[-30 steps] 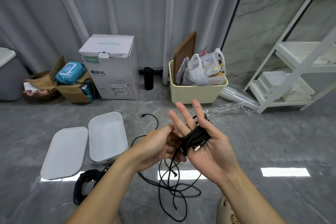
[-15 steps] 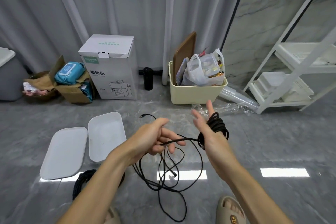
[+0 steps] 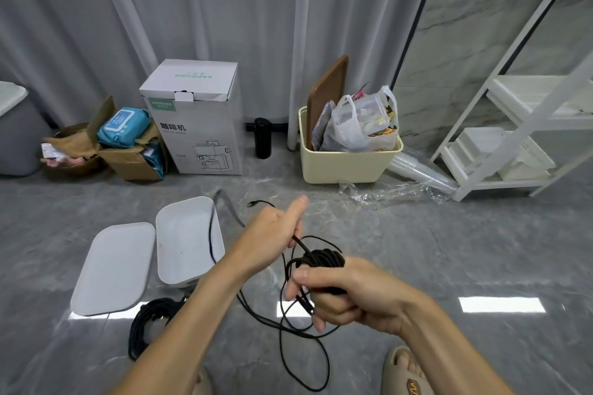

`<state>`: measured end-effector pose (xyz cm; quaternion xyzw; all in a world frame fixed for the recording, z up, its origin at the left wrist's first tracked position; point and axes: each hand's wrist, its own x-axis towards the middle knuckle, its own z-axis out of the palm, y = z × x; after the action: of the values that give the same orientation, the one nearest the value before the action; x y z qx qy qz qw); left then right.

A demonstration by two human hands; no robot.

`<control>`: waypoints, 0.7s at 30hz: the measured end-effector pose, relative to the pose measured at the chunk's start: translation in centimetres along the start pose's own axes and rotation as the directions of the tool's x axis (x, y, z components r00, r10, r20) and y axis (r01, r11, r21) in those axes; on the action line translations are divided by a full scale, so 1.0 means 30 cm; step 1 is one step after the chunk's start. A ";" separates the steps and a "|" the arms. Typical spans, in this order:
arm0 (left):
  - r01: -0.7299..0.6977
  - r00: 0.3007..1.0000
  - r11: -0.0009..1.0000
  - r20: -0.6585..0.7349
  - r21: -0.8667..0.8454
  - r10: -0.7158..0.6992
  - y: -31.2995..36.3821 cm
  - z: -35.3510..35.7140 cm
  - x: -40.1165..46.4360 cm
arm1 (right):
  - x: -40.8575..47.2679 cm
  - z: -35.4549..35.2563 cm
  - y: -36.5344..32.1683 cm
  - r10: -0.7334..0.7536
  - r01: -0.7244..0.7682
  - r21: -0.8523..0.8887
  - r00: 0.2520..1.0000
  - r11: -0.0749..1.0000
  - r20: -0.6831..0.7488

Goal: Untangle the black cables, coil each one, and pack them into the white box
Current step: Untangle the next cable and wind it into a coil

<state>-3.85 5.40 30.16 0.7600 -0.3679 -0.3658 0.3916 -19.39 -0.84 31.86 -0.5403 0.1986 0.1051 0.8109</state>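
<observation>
My right hand (image 3: 349, 293) holds a coil of black cable (image 3: 322, 258) wound around its fingers. My left hand (image 3: 276, 231) pinches the running strand of that cable just left of the coil. The loose rest of the cable (image 3: 301, 349) hangs down and loops over the grey floor below both hands. A second black cable bundle (image 3: 146, 324) lies on the floor by my left forearm. The open white box (image 3: 179, 269) sits left of my hands, a strand of cable crossing its right side. Its white lid (image 3: 112, 269) lies flat beside it.
Along the curtain stand a white coffee-machine carton (image 3: 199, 119), a brown cardboard box with blue wipes (image 3: 128, 144), a black bottle (image 3: 261, 138) and a cream bin with a plastic bag (image 3: 346, 160). A white shelf rack (image 3: 513, 138) stands right. My sandalled foot (image 3: 406, 372) is at the bottom.
My right hand has turned over and dropped lower, its fingers now curled around the coil. My left hand has moved up and right, still pinching the strand.
</observation>
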 end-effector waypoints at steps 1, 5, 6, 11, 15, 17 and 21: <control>-0.020 1.000 1.000 0.010 -0.005 0.021 0.006 0.004 -0.003 | 0.003 0.000 0.005 -0.010 0.008 0.064 1.000 0.998 0.030; -0.078 0.994 0.994 0.072 -0.079 0.083 -0.011 0.009 -0.003 | 0.007 -0.013 0.020 -0.134 0.090 0.342 0.985 0.935 0.107; -0.071 0.992 0.993 0.099 -0.099 0.081 -0.019 0.011 -0.001 | 0.006 -0.016 0.021 -0.183 0.124 0.410 0.977 0.904 0.108; 0.044 0.969 0.998 0.243 -0.036 -0.034 -0.035 0.039 -0.008 | 0.001 -0.003 -0.020 -0.279 0.389 0.646 0.921 0.657 -0.271; 0.033 0.944 0.999 0.327 0.034 -0.042 -0.016 0.065 -0.027 | 0.007 -0.013 -0.043 -0.302 0.521 0.687 0.854 0.507 -0.424; 0.031 0.931 0.995 0.359 0.091 -0.062 -0.003 0.068 -0.033 | 0.012 -0.021 -0.047 -0.289 0.573 0.621 0.815 0.535 -0.503; 0.020 0.907 0.995 0.417 0.093 -0.057 -0.014 0.053 -0.038 | 0.021 -0.049 -0.027 -0.331 0.585 0.247 0.703 0.772 -0.630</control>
<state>-5.61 6.02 29.41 0.6869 -0.4439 -0.5118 0.2629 -18.82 -2.55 31.77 -0.3865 0.2972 -0.3127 0.8152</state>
